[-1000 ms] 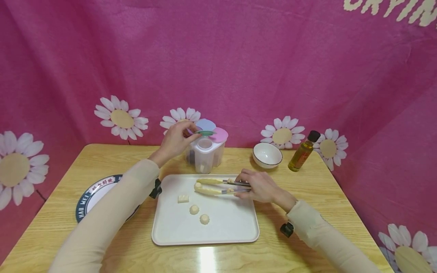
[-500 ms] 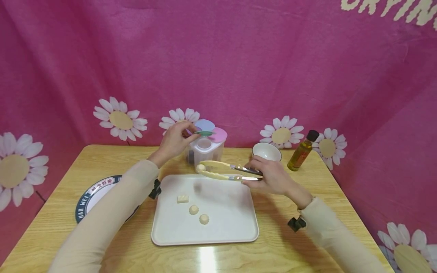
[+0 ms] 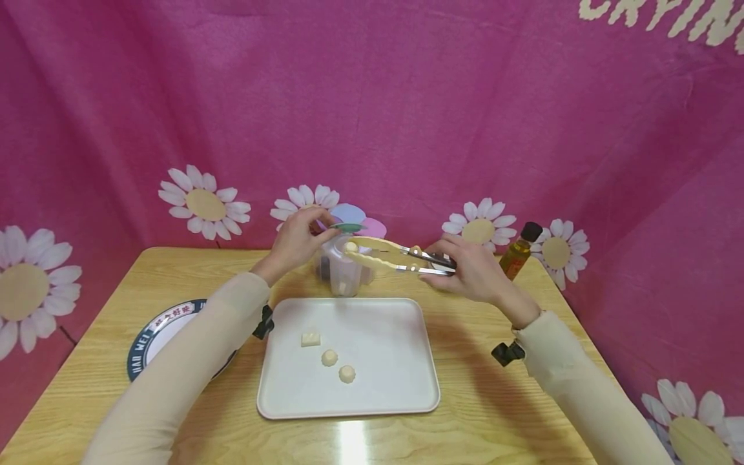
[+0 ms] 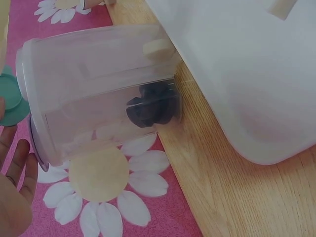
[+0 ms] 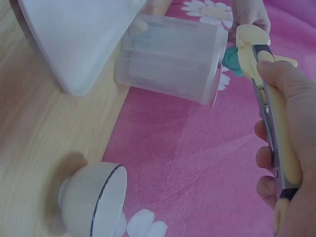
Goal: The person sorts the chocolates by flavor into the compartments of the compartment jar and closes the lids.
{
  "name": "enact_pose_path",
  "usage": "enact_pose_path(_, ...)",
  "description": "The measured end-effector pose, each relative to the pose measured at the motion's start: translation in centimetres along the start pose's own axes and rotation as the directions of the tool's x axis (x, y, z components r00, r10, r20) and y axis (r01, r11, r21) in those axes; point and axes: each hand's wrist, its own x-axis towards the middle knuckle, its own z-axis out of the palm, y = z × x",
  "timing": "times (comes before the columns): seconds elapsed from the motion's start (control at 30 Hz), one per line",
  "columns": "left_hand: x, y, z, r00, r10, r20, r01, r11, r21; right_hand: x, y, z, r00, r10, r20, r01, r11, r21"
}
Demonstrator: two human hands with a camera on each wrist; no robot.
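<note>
My left hand [image 3: 296,240] pinches the raised green lid [image 3: 350,227] of a clear divided storage container [image 3: 344,274] at the back of the table. Blue and pink lids cover other compartments. My right hand [image 3: 469,268] grips food tongs [image 3: 378,243] with cream tips and metal-and-dark handles. Between the tips sits a small pale domed piece [image 3: 351,247], right over the uncovered compartment. Inside the container, the left wrist view shows a pale piece [image 4: 159,48] and dark pieces [image 4: 154,104] in separate compartments.
A white tray [image 3: 395,361] in front of the container bears a rectangular pale piece [image 3: 310,339] and two domed ones [image 3: 329,357]. A blue-rimmed plate [image 3: 138,352] lies left, partly under my left arm. A white bowl [image 5: 91,200] and an oil bottle [image 3: 516,257] stand right.
My right hand has lifted the tongs with the pale piece off the tray, up and back to the container's opening. The left hand has stayed at the green lid.
</note>
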Motion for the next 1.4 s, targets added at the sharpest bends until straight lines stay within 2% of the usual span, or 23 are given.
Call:
enact_pose_path(0.47, -0.1, 0.0, 0.0, 0.999, -0.047, 0.021, 0.047, 0.999, -0.003, 1.5, 0.6, 0.4, 0.996, 0.064, 0.063, -0.064, 0.998, 0.002)
enact_pose_path(0.8, -0.1, 0.1, -0.2, 1.000, -0.020, 0.010, 0.020, 1.000, -0.008, 1.3, 0.8, 0.1, 0.995, 0.066, 0.070, -0.066, 0.998, -0.011)
enact_pose_path(1.0, 0.0, 0.1, -0.1, 1.000, -0.012, 0.014, 0.012, 1.000, -0.005, 0.1, 0.5, -0.4, 0.996, 0.062, 0.064, -0.061, 0.998, -0.026)
enact_pose_path(1.2, 0.1, 0.0, -0.1, 1.000, -0.001, 0.003, 0.001, 1.000, 0.002, -1.8, 0.1, -1.1, 0.998, 0.029, 0.061, -0.026, 0.998, -0.054)
enact_pose_path(1.4, 0.2, 0.1, -0.1, 1.000, -0.021, 0.015, 0.021, 1.000, -0.003, -3.9, -0.6, -1.3, 0.996, -0.008, 0.084, 0.014, 0.998, -0.063)
